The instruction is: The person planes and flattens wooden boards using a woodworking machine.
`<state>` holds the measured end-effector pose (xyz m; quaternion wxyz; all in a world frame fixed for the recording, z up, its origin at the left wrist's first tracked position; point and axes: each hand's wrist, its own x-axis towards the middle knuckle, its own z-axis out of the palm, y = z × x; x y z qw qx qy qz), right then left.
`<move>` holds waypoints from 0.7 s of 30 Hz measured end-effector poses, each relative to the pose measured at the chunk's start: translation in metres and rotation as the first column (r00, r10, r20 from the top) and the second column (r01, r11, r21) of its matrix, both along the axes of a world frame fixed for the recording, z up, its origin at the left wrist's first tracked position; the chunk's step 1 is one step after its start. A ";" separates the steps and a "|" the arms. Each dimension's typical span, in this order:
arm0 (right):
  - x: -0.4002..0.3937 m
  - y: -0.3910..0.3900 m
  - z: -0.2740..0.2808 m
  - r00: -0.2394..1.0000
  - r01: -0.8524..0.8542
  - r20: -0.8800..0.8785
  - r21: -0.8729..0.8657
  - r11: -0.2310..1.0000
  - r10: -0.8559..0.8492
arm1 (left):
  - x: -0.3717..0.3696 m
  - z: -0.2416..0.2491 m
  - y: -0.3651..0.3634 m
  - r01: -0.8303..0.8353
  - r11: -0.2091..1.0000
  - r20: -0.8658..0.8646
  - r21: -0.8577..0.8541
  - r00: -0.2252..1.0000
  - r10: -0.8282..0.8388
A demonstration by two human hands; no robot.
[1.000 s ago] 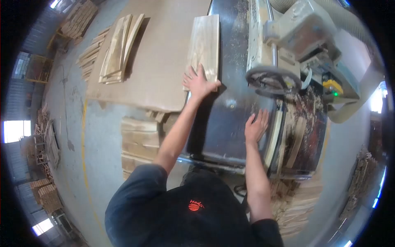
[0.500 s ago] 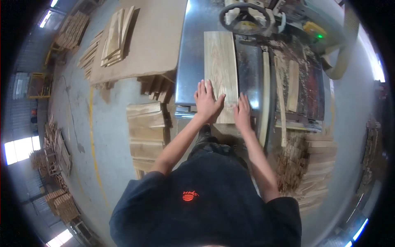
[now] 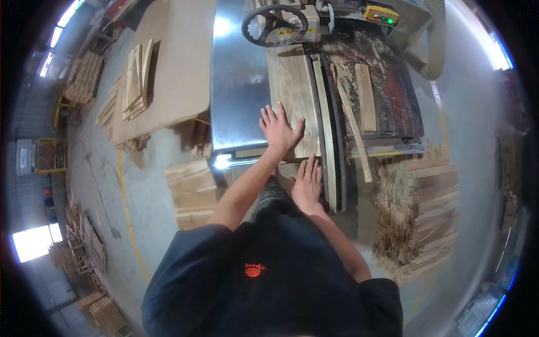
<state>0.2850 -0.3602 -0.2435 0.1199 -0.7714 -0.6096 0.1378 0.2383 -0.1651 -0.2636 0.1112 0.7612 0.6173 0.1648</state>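
Observation:
A wide wooden board [image 3: 293, 78] lies flat on the shiny metal machine table [image 3: 238, 95], its far end passing under the black handwheel [image 3: 274, 26]. My left hand [image 3: 282, 132] rests spread over the board's near part, thumb pointing right, fingertips by its left edge. At the board's near end is my right hand [image 3: 307, 180], fingers stretched out and fingertips right at the end edge. Along the board's right side runs a long pale strip [image 3: 325, 123] beside dark rails.
Right of the rails, thin offcuts [image 3: 365, 98] lie on a dusty dark surface [image 3: 393, 84]. A large timber stack [image 3: 415, 213] stands at right. On the left are a brown side table [image 3: 174, 73] with narrow boards [image 3: 136, 78] and a lower board pile [image 3: 193, 194]. A yellow control box [image 3: 382, 16] shows a green light.
The board has slid forward, its far end now under the handwheel. My right hand has moved from its right edge to its near end. The whole view has shifted too.

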 end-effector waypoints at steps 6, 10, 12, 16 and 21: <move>0.002 0.011 0.026 0.992 0.049 -0.119 0.019 0.999 -0.046 | 0.002 0.003 0.000 0.001 1.000 0.021 0.008 1.000 -0.002; 0.006 0.027 0.014 0.998 0.020 -0.067 0.020 1.000 -0.019 | 0.002 0.003 0.008 0.008 1.000 0.021 -0.023 1.000 -0.007; 0.007 0.038 0.011 0.999 0.001 -0.047 -0.006 1.000 -0.001 | 0.003 0.002 0.020 0.011 1.000 0.030 -0.029 0.999 -0.010; 0.020 0.074 0.003 0.990 0.030 -0.139 -0.029 0.999 -0.033 | 0.012 0.004 0.058 -0.002 0.999 0.035 -0.048 0.999 0.004; 0.027 0.120 -0.016 0.989 0.063 -0.139 0.044 0.997 -0.057 | 0.023 0.004 0.106 -0.018 0.998 0.066 -0.068 0.998 0.022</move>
